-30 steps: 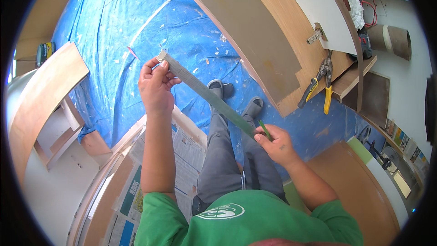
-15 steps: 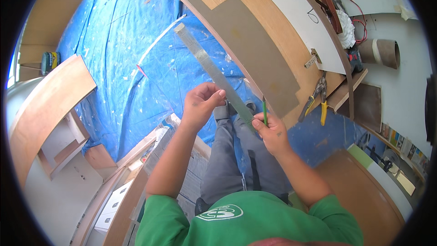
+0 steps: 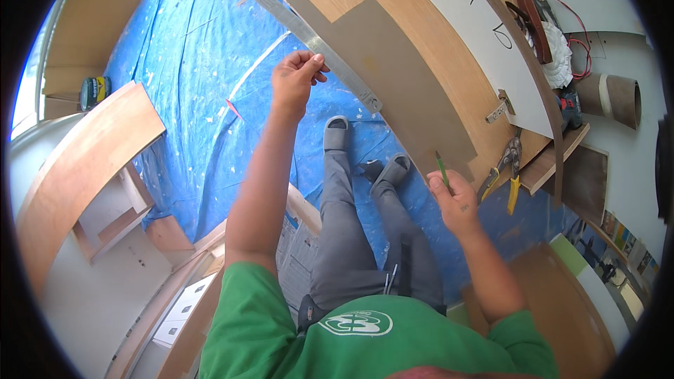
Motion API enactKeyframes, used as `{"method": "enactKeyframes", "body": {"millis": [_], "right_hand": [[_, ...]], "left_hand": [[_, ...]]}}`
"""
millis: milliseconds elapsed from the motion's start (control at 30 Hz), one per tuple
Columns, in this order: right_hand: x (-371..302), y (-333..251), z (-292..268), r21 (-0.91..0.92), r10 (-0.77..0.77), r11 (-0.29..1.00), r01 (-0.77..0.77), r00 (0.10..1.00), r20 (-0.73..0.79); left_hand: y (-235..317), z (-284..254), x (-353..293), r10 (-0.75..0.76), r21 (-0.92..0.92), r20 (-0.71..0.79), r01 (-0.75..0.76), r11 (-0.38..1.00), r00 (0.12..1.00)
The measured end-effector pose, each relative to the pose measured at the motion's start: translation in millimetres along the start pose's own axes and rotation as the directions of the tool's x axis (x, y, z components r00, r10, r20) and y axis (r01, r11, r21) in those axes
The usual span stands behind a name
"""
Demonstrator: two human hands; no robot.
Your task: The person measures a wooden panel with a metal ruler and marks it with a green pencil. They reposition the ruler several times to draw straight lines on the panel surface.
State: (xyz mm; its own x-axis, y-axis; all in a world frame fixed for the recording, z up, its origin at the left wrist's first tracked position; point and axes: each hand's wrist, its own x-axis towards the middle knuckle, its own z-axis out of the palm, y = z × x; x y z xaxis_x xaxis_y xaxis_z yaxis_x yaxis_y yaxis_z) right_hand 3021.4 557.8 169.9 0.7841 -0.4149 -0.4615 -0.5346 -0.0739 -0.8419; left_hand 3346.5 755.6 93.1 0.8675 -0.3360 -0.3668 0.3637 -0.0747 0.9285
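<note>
My left hand point(image 3: 296, 77) is closed on the edge of a long metal ruler point(image 3: 344, 74), pinching it near its middle. The ruler slants beside the near edge of the workbench, its lower end close to a brown-grey sheet point(image 3: 393, 63) that lies on the wooden top. In my right hand point(image 3: 456, 203) a green pencil point(image 3: 441, 168) is pinched, its tip pointing up and away from me. This hand is at the near corner of the sheet; whether it touches the sheet I cannot tell.
Yellow-handled snips point(image 3: 507, 172) lie at the bench's right end, near a metal hinge point(image 3: 500, 109). A white board point(image 3: 484, 42) with pencil marks runs along the bench. Blue sheeting point(image 3: 203, 77) covers the floor. Curved wooden furniture point(image 3: 84, 161) and a tin point(image 3: 95, 91) stand on the left.
My left hand has moved away from me, carrying the ruler toward the bench edge. My right hand has let go of the ruler's lower end and shifted right, keeping the pencil.
</note>
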Motion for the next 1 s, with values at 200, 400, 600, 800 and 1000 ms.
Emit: {"method": "enactKeyframes", "body": {"millis": [200,400,600,800,1000], "right_hand": [[20.9,-15.8,28.5,-0.029,0.001,1.0,-0.002,0.999,-0.033],[54.8,-40.4,55.3,-0.125,-0.118,0.986,0.111,0.992,-0.051],[110.5,-68.1,75.4,-0.331,-0.283,0.915,0.229,0.951,-0.125],[150.5,-73.0,100.2,-0.363,-0.305,0.9,0.243,0.944,-0.124],[166.4,-72.7,107.2,-0.449,-0.287,0.868,0.211,0.952,-0.107]], "left_hand": [[-2.9,-4.4,40.1,-0.053,0.049,0.007,0.052,0.997,0.999],[-1.0,4.2,52.2,-0.097,0.098,-0.004,0.097,0.99,0.995],[5.2,2.7,50.4,-0.072,0.339,-0.071,0.092,0.936,0.995],[12.2,5.9,49.3,0.0,0.51,-0.045,0.023,0.86,0.999],[6.5,0.8,52.2,0.109,0.585,0.007,-0.092,0.805,0.994]]}}
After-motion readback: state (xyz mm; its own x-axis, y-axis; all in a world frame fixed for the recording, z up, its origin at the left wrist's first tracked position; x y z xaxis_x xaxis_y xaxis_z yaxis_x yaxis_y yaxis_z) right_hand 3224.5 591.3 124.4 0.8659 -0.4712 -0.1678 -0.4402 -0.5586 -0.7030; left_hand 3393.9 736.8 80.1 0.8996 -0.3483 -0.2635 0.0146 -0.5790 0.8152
